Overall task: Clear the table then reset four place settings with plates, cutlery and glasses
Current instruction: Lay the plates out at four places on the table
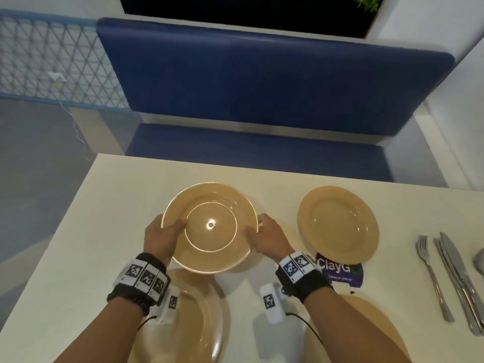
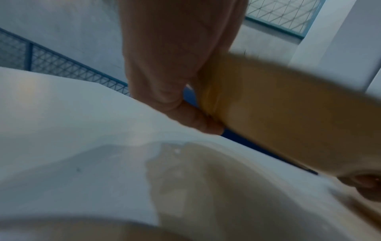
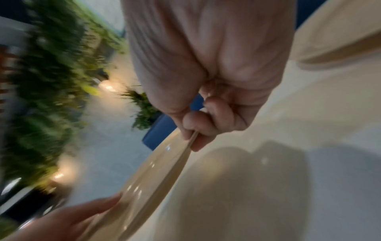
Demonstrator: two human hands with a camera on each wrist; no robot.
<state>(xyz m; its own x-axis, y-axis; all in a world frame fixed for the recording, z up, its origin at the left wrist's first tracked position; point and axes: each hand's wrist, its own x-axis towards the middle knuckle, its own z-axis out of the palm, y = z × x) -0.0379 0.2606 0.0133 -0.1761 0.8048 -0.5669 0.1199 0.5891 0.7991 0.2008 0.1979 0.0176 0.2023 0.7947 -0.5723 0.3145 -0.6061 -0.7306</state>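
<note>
Both hands hold one tan plate (image 1: 210,226) just left of centre in the head view, lifted off the white table (image 1: 275,184) and tipped a little toward the camera. The left hand (image 1: 161,238) grips the plate's left rim, thumb over the top edge and fingers curled beneath. The right hand (image 1: 269,238) pinches the right rim between thumb and curled fingers; the right wrist view shows that rim clamped between thumb and fingertips (image 3: 192,124).

A second plate (image 1: 337,221) lies flat on the table to the right of the held one, well apart from either hand. Two more plates sit at the bottom of the frame, one under the left forearm (image 1: 199,323) and one under the right (image 1: 366,334). At the right edge lie a fork (image 1: 432,276) and knives (image 1: 457,279), side by side. A purple card (image 1: 343,271) sits just below the second plate, beside the right wrist.
</note>
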